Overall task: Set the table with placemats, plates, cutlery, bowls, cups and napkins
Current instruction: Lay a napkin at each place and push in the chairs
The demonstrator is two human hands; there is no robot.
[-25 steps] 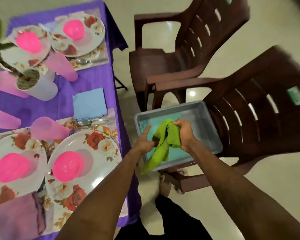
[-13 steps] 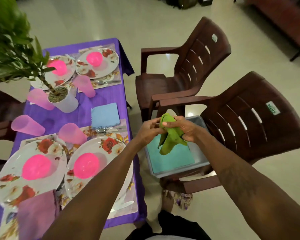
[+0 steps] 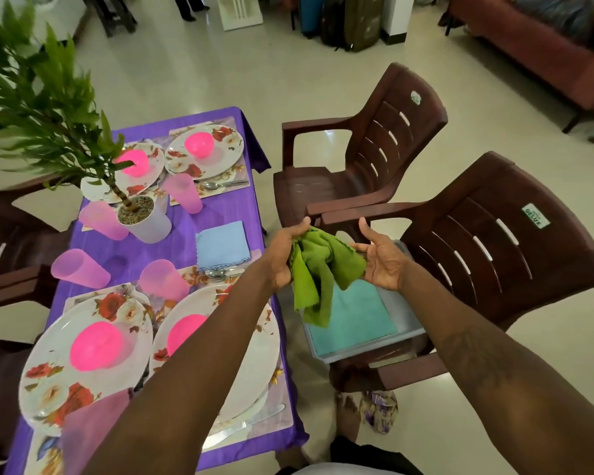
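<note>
Purple table (image 3: 186, 231) left; brown chair (image 3: 494, 248) holds tray (image 3: 407, 320) beneath green napkin (image 3: 318, 265).

Two brown plastic armchairs stand side by side on a pale glossy floor (image 3: 203, 73), the near chair (image 3: 494, 241) carrying a green-and-white sticker (image 3: 535, 216) on its slatted back, the far chair (image 3: 384, 138) just beyond it with their arms touching. A leafy plant (image 3: 42, 108) rises from a white pot (image 3: 148, 222) topped with pebbles. A reddish sofa (image 3: 546, 53) and dark suitcases (image 3: 357, 22) line the far side
</note>
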